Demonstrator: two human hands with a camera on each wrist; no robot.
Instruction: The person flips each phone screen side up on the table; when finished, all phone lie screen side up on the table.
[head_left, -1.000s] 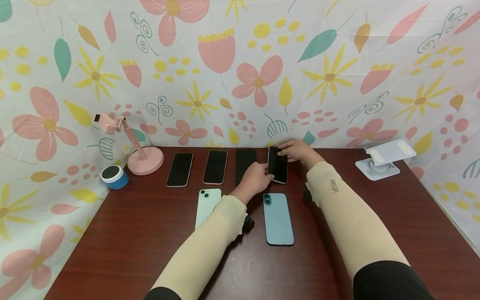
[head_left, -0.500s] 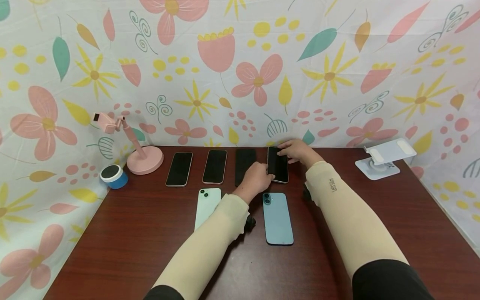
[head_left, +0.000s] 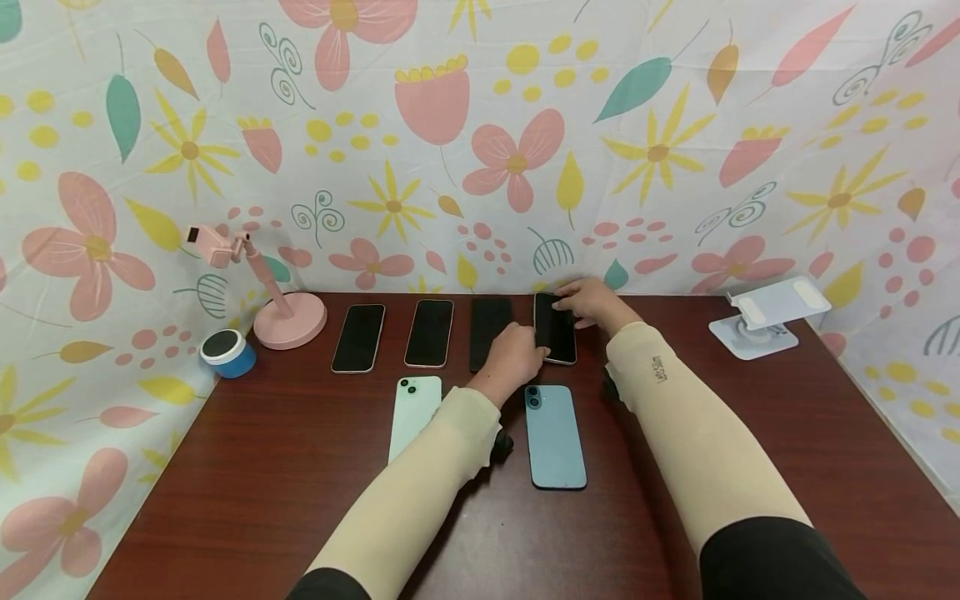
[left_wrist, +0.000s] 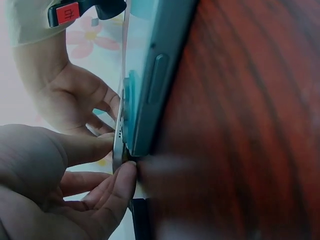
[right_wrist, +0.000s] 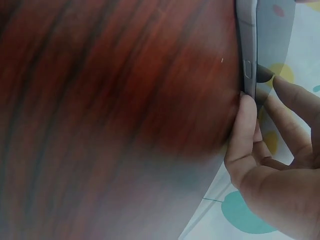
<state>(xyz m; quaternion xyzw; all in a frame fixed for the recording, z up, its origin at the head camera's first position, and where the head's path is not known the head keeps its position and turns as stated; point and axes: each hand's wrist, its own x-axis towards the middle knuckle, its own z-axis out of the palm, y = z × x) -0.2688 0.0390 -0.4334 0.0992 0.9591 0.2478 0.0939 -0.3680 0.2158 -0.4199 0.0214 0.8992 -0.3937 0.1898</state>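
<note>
A black-screened smartphone (head_left: 556, 332) lies face up at the back of the table, between both hands. My left hand (head_left: 512, 358) pinches its lower left side; in the left wrist view, thumb and fingers meet at the phone's edge. The right hand (head_left: 596, 304) holds the upper right side, with the thumb along the silver edge (right_wrist: 247, 45) and a finger over the screen in the right wrist view. Just in front lies a light blue phone (head_left: 556, 437), back up. A black phone (head_left: 491, 325) sits left of the held one, partly behind my left hand.
Two more dark-screened phones (head_left: 358, 338) (head_left: 430, 333) lie at the back left. A pale green phone (head_left: 415, 412) is partly under my left forearm. A pink stand (head_left: 291, 320) and a blue jar (head_left: 228, 354) stand left; a white foldable stand (head_left: 765, 321) stands right.
</note>
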